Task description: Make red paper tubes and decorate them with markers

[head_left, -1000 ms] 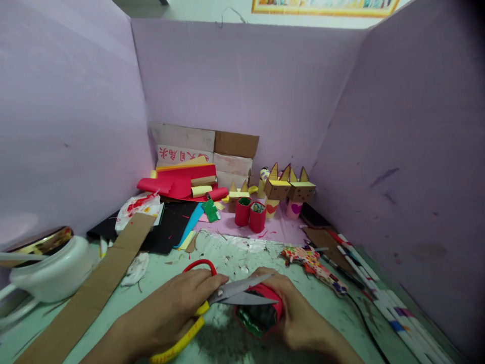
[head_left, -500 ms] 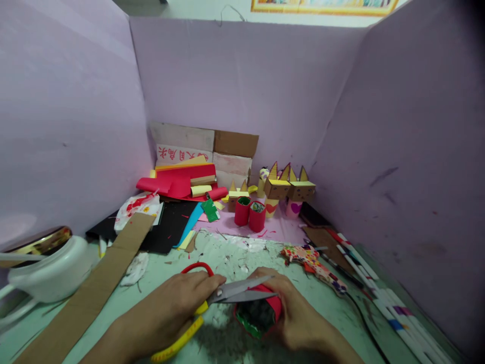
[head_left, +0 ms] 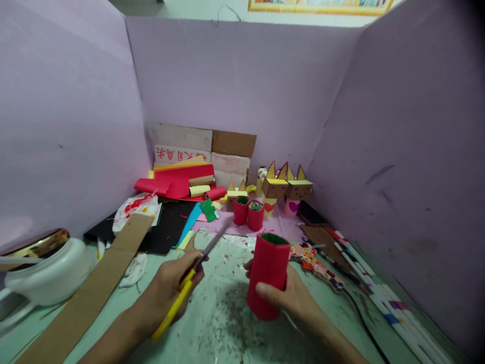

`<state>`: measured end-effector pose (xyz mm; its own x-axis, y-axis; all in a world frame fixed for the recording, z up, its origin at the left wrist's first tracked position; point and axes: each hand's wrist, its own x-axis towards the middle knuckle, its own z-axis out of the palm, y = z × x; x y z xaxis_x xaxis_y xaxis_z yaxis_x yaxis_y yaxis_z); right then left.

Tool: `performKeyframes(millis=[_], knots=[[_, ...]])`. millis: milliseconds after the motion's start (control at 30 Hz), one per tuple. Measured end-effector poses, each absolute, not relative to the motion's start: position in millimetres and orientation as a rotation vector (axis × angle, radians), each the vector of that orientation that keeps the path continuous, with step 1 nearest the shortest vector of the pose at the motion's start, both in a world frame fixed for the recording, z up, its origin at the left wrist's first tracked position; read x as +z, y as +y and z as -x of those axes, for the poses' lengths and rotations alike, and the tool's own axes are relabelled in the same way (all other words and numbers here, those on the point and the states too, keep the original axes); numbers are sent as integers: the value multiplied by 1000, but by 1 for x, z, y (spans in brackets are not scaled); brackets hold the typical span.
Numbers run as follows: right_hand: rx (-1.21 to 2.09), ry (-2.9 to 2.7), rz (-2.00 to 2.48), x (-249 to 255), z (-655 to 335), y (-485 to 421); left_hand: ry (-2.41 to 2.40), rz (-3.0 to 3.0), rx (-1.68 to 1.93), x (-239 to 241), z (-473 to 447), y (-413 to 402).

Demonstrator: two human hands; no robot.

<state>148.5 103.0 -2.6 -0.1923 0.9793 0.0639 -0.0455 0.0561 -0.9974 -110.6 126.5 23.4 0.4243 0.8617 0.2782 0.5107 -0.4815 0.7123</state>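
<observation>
My left hand (head_left: 170, 283) is closed round a pair of scissors (head_left: 178, 303) with a yellow handle; the blades point up and away and look closed. In my right hand (head_left: 291, 298) stands a red paper tube (head_left: 268, 278), held nearly upright with its green-lined open end on top. Thumb and fingers wrap its lower half from the right. The scissors and the tube are apart. Beyond them, two shorter red paper tubes (head_left: 255, 216) stand side by side, with several cat-eared cardboard figures (head_left: 276, 188) behind.
A long cardboard strip (head_left: 94, 283) and a white pot (head_left: 49, 273) lie at left. Black sheets (head_left: 174, 227) and red paper rolls (head_left: 170, 187) are farther back. At right are a patterned glue gun (head_left: 318, 268) with a cord and white-barrelled markers (head_left: 390, 303). Purple panels (head_left: 242, 81) enclose the table.
The scissors have moved away from the tube to the left, and their blades have come together. My right hand has turned the tube from lying toward me to upright.
</observation>
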Motion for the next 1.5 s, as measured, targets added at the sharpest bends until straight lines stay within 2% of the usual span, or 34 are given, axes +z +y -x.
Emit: performKeyframes(millis=[200, 367, 533, 667, 800, 867, 933, 1000, 1067, 1133, 1200, 1500], knots=[[1718, -711, 841, -12, -139, 110, 1304, -1631, 1009, 2, 96, 135], [1838, -658, 760, -8, -140, 112, 1339, -1554, 969, 0, 96, 141], [1790, -545, 781, -10, -143, 118, 1646, -1727, 859, 16, 103, 142], [1737, -556, 782, -11, -139, 121, 2155, -2001, 465, 29, 106, 146], [1674, -663, 781, -10, -134, 118, 2248, -2043, 138, 32, 110, 151], [1600, -717, 803, -10, -132, 116, 2264, -2066, 117, 30, 114, 153], [1530, -789, 849, -11, -131, 115, 2282, -2117, 270, 27, 117, 154], [1475, -871, 906, -13, -128, 115, 2162, -2128, 619, 25, 114, 151], [1432, -942, 953, -13, -122, 114, 1801, -2006, 896, 22, 101, 142], [1395, -984, 990, -13, -115, 111, 1323, -1789, 828, 18, 83, 130], [1370, -1007, 1008, -11, -107, 108, 1040, -1598, 747, 11, 66, 120], [1589, -667, 908, -6, -126, 109, 705, -906, 784, -9, 69, 130]])
